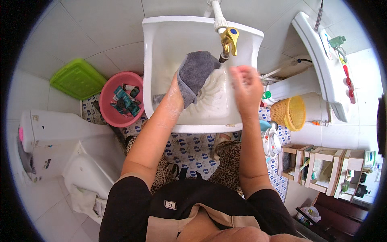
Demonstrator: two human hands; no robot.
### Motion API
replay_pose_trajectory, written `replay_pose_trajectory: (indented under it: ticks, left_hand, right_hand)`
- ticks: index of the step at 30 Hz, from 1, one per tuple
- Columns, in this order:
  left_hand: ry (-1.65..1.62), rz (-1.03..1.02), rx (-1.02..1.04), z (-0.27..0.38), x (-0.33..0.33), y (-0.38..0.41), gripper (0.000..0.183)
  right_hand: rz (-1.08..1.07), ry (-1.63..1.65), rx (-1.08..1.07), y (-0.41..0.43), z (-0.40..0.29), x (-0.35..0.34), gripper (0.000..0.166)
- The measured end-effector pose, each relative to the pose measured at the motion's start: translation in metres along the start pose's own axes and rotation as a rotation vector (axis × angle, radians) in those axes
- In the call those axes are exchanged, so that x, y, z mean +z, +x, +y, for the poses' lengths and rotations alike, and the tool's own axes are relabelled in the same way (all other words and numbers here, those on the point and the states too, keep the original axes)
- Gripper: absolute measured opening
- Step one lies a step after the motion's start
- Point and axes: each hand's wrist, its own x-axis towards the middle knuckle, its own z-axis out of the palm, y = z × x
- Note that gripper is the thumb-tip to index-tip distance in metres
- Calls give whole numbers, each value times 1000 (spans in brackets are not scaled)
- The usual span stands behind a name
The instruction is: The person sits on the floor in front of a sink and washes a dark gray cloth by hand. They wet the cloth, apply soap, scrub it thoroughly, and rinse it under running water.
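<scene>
A grey towelling cloth [198,74] covers my left hand [175,90] over the white ceramic sink [201,129]. It wraps around the hand to the wrist, so the fingers are hidden. Streaks of whitish foam mark that wrist and forearm. The cloth's far corner reaches close to the spout of a brass tap [227,42]. To the right of the tap, my right hand [246,86] is blurred, with loosely curled fingers and nothing visible in it. Another bit of grey fabric [158,97] lies in the basin, left of my forearm.
Left of the sink are a pink basin [105,103] with packets, a green plastic lid [77,78] and a toilet [87,169]. At right are a yellow wastebasket [287,113], stacked bowls [272,142], a pedestal washbasin [325,66] and a wooden shelf [323,169].
</scene>
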Motion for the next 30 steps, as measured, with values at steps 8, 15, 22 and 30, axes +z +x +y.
replay_pose_trajectory:
  ticks: [8, 15, 22, 30]
  left_hand:
    - [250, -150, -22, 22, -29, 7, 33]
    - [-323, 223, -127, -27, 37, -31, 35]
    - [-812, 216, -346, -10, 39, -27, 37]
    - [-1720, 302, -956, 10, 17, -20, 35]
  right_hand:
    - [77, -210, -299, 23, -62, 19, 32]
    - [74, -254, -391, 31, -49, 18, 24]
    - [47, -133, -335, 32, -41, 15, 23]
    - [-50, 34, -283, 37, -31, 9, 25]
